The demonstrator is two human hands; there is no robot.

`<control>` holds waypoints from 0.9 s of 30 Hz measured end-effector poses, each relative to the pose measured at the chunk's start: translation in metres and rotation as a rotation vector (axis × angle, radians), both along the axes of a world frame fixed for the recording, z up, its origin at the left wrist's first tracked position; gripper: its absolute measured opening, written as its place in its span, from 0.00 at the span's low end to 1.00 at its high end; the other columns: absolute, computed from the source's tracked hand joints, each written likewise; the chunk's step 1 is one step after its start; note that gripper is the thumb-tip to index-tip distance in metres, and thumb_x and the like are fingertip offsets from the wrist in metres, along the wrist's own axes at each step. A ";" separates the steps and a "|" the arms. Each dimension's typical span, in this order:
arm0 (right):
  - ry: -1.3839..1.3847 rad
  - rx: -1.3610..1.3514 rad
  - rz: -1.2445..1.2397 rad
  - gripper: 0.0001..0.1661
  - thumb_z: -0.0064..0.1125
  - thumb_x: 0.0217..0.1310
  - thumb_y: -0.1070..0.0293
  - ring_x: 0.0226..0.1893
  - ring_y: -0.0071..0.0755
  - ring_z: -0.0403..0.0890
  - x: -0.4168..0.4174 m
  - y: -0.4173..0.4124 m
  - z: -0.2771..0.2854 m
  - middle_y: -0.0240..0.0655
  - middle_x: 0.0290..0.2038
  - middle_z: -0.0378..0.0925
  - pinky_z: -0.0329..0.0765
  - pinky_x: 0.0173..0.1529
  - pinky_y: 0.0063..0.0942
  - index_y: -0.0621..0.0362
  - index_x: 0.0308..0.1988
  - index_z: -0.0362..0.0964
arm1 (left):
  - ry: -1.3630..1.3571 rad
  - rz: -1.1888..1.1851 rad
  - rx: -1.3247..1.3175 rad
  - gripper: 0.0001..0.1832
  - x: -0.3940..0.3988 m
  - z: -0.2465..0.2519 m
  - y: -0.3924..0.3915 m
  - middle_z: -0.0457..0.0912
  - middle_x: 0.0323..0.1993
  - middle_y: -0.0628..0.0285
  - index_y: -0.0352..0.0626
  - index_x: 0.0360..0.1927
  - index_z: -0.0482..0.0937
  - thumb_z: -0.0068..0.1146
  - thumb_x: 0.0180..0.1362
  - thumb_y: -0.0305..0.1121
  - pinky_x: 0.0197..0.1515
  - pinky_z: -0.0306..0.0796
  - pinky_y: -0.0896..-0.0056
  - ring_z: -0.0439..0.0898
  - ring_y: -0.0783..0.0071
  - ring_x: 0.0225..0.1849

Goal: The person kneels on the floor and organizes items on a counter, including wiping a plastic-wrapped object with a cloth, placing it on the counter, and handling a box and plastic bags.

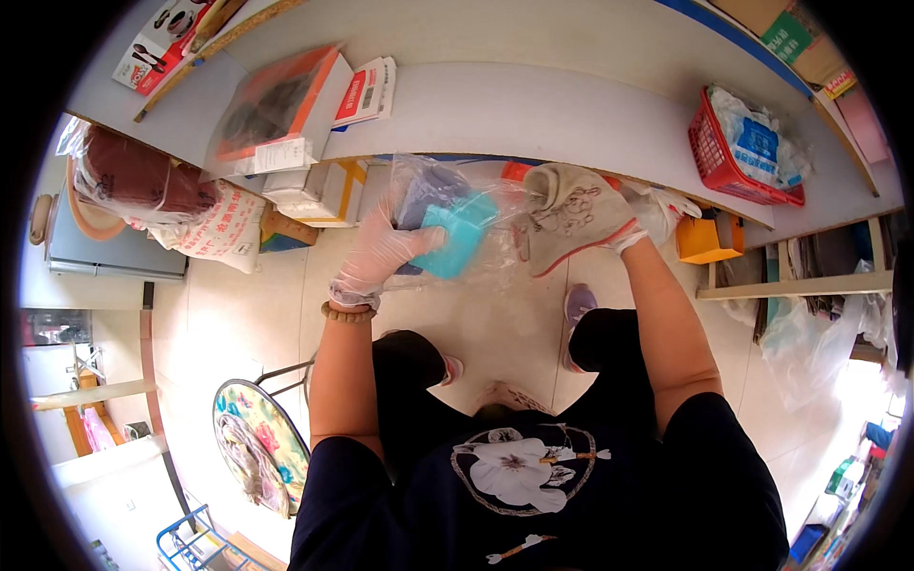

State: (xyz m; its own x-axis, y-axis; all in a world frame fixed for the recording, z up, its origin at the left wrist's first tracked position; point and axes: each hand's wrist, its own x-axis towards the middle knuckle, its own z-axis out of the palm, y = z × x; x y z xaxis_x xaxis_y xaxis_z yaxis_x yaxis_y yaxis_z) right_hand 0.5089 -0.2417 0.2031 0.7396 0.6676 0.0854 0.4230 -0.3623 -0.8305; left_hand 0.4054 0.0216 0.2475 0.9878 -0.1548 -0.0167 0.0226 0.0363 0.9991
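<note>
My left hand point(389, 246), in a clear plastic glove, grips a turquoise item point(457, 232) together with a clear plastic bag point(500, 243). Grey-blue fabric point(428, 189) lies against the turquoise item, inside or behind the plastic. My right hand point(628, 235), also gloved, holds a beige cloth piece point(571, 214) with red edging and a printed design by its right side. The cloth's left edge meets the clear plastic. Its fingers are mostly hidden by the cloth. Both hands are in front of the lower shelf's edge, above the tiled floor.
A shelf point(535, 100) spans the front, with a red plastic basket point(746, 168) on the right and an orange-edged box point(278, 107) on the left. White cartons point(314, 196) and a yellow box point(710, 235) sit lower down. A folding stool point(264, 442) with a floral seat is at lower left.
</note>
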 end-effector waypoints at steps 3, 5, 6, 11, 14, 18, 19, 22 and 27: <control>0.144 0.122 -0.061 0.23 0.66 0.43 0.55 0.37 0.28 0.75 0.004 -0.011 0.010 0.31 0.35 0.75 0.71 0.45 0.21 0.51 0.41 0.73 | -0.082 0.044 0.041 0.36 -0.001 -0.005 0.010 0.74 0.48 0.63 0.40 0.57 0.65 0.67 0.42 0.35 0.52 0.68 0.72 0.73 0.72 0.48; 0.184 0.152 -0.053 0.22 0.64 0.45 0.56 0.37 0.31 0.75 0.009 -0.022 0.014 0.32 0.35 0.75 0.71 0.46 0.23 0.52 0.42 0.72 | -0.050 0.266 -0.163 0.34 -0.004 0.005 0.012 0.75 0.45 0.63 0.39 0.55 0.67 0.67 0.42 0.33 0.51 0.69 0.71 0.74 0.72 0.47; 0.195 0.165 -0.049 0.22 0.62 0.46 0.57 0.38 0.32 0.75 0.011 -0.028 0.015 0.33 0.36 0.75 0.71 0.46 0.24 0.53 0.42 0.72 | -0.033 0.377 -0.267 0.33 -0.005 0.009 0.013 0.76 0.44 0.62 0.39 0.54 0.68 0.67 0.41 0.32 0.51 0.70 0.70 0.75 0.72 0.47; -0.007 0.175 -0.026 0.20 0.56 0.51 0.59 0.40 0.38 0.74 0.011 -0.033 0.026 0.36 0.37 0.75 0.71 0.46 0.28 0.56 0.44 0.70 | -0.174 0.487 -0.648 0.33 0.006 -0.012 0.033 0.74 0.48 0.64 0.41 0.53 0.69 0.68 0.45 0.42 0.55 0.67 0.65 0.72 0.69 0.50; -0.473 -0.042 -0.034 0.19 0.52 0.54 0.60 0.41 0.42 0.74 0.000 -0.012 0.014 0.38 0.38 0.75 0.71 0.47 0.31 0.57 0.45 0.70 | -0.157 0.530 -0.767 0.31 0.012 -0.014 -0.004 0.74 0.47 0.65 0.40 0.53 0.69 0.66 0.48 0.41 0.55 0.66 0.64 0.72 0.68 0.51; -0.776 -0.190 -0.165 0.18 0.47 0.58 0.62 0.42 0.46 0.74 0.002 0.014 -0.015 0.41 0.39 0.75 0.71 0.47 0.34 0.59 0.46 0.68 | -0.113 0.453 -0.689 0.29 0.015 -0.033 -0.048 0.71 0.52 0.63 0.40 0.56 0.65 0.60 0.54 0.41 0.60 0.63 0.62 0.70 0.66 0.54; -0.749 -0.163 -0.203 0.18 0.46 0.58 0.63 0.42 0.48 0.74 0.006 0.014 -0.018 0.42 0.39 0.75 0.71 0.47 0.35 0.60 0.47 0.68 | -0.138 0.444 -0.656 0.30 0.013 -0.024 -0.064 0.69 0.53 0.64 0.43 0.58 0.63 0.56 0.56 0.46 0.61 0.60 0.62 0.68 0.67 0.55; -0.514 0.021 -0.307 0.16 0.46 0.56 0.64 0.37 0.51 0.73 0.021 0.011 -0.021 0.42 0.34 0.73 0.70 0.43 0.38 0.56 0.44 0.69 | -0.120 0.207 -0.529 0.33 0.019 -0.027 -0.051 0.67 0.56 0.64 0.45 0.61 0.61 0.49 0.58 0.54 0.62 0.59 0.62 0.66 0.67 0.58; -0.372 -0.063 -0.280 0.18 0.43 0.59 0.67 0.47 0.39 0.75 0.011 -0.001 0.002 0.35 0.45 0.76 0.70 0.52 0.33 0.52 0.49 0.71 | -0.044 0.363 -0.299 0.39 0.019 -0.021 -0.009 0.70 0.53 0.60 0.43 0.64 0.58 0.53 0.55 0.55 0.56 0.63 0.66 0.70 0.71 0.53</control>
State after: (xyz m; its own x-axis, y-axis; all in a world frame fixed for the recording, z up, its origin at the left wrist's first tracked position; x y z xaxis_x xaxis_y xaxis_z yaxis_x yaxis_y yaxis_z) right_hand 0.5198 -0.2429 0.2051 0.8189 0.4593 0.3441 0.5664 -0.5500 -0.6138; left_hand 0.4240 0.0129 0.2267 0.9777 0.2093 0.0186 -0.0865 0.3202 0.9434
